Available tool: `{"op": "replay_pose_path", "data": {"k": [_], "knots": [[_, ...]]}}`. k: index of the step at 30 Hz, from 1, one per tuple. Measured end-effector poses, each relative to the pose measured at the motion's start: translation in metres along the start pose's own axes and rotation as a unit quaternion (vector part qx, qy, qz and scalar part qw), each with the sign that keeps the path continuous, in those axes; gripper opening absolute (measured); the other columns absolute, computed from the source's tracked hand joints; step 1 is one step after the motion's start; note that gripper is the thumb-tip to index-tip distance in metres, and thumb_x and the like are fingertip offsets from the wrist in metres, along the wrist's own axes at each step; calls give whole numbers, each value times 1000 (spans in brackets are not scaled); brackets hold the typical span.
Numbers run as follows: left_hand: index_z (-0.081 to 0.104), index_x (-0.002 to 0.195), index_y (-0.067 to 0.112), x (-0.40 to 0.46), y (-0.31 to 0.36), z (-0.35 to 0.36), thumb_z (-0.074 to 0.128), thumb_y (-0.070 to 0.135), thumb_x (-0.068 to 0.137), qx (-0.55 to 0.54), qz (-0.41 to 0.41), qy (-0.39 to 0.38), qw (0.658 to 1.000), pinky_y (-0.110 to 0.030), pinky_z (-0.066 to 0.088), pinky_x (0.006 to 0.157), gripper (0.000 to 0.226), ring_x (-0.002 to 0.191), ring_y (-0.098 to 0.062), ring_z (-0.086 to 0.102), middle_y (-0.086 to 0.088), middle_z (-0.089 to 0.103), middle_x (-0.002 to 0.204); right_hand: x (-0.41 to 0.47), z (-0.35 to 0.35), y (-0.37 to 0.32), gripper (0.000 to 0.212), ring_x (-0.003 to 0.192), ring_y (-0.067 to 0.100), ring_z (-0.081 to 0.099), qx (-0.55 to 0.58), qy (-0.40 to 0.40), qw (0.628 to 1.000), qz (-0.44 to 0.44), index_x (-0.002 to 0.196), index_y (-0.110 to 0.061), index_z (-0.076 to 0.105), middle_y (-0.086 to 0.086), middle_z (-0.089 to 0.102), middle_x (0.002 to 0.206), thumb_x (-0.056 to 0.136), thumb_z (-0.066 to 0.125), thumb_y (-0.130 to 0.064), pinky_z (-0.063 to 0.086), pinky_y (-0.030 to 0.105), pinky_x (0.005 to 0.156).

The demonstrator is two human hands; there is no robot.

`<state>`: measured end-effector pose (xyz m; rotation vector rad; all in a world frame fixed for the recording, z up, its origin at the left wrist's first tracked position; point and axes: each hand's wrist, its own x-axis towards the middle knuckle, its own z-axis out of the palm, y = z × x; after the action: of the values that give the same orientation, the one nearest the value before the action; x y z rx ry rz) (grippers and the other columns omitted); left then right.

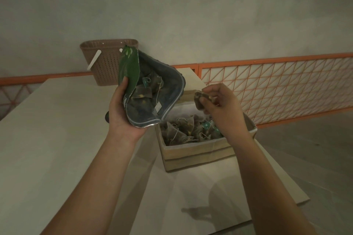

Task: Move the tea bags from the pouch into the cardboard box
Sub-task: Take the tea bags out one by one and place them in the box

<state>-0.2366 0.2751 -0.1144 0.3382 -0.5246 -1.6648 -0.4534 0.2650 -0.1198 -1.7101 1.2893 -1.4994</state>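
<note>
The right hand (219, 105) pinches one tea bag (199, 101) between thumb and fingertips, and the cardboard box (191, 154) lies directly below and slightly toward the person from that hand, so the coming move looks like a short drop straight down. The pinched bag hangs with its long axis roughly upright, above the box's far wall. The right hand is the nearer one to the box; the left hand (122, 112) is off to the box's left and above it.

The left hand grips the green pouch (152, 89) by its left side, thumb along the outer face, holding it tilted with the mouth gaping toward the right hand. Several tea bags with strings and tags lie loose inside it, so the task is not finished.

The open box stands on the counter (57, 129) near its right edge and already holds a heap of tea bags (183, 129). A brown perforated basket (107, 59) stands at the counter's far edge, well apart from the box.
</note>
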Motion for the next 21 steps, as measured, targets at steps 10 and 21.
{"op": "replay_pose_path", "data": {"k": [10, 21], "knots": [[52, 148, 24, 1, 0, -4, 58, 49, 95, -5, -15, 0, 1000, -49, 49, 105, 59, 140, -31, 48, -8, 52, 151, -5, 19, -38, 31, 105, -3, 54, -31, 12, 995, -98, 124, -31, 57, -19, 55, 115, 96, 53, -43, 47, 12, 84], [68, 131, 16, -8, 8, 6, 42, 60, 100, 9, -16, -36, 999, -43, 59, 87, 59, 110, -32, 69, -14, 67, 132, 17, 75, -79, 2, 90, 0, 60, 58, -11, 975, -215, 101, -17, 56, -16, 60, 92, 98, 56, -17, 52, 18, 74]]}}
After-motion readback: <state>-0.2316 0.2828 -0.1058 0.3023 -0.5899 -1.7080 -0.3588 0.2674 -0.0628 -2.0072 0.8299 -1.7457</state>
